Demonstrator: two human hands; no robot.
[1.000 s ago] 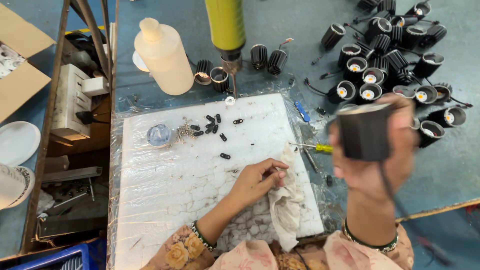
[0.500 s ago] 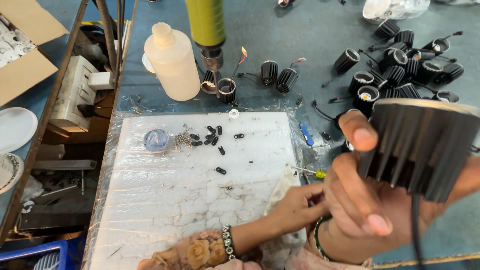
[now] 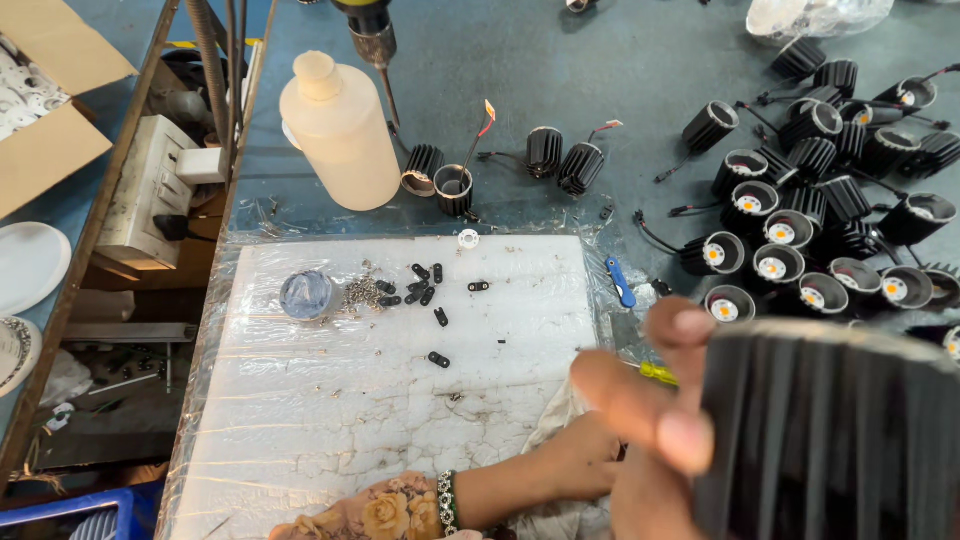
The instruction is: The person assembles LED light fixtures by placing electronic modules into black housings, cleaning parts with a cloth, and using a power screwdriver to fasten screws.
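Observation:
My right hand [image 3: 650, 400] is raised close to the camera and grips a black finned lamp housing [image 3: 830, 430], which fills the lower right of the view. My left hand [image 3: 575, 462] lies low at the front edge of the white plastic-covered board [image 3: 350, 400], its fingers curled on a crumpled white cloth [image 3: 553, 418]. My right fingers partly hide it. Small black clips [image 3: 425, 288] and a clear round lens [image 3: 305, 295] lie on the board's far half.
Many black lamp housings [image 3: 810, 230] crowd the table at the right. A white plastic bottle [image 3: 340, 135] and a hanging electric screwdriver [image 3: 375, 40] stand at the back. A blue-handled tool [image 3: 620, 282] lies beside the board. A cardboard box [image 3: 50, 100], power strip [image 3: 150, 190] and plate [image 3: 25, 265] are at the left.
My right hand has brought the lamp housing nearer the camera, so it looks much larger. My left hand has slid towards the near edge with the cloth.

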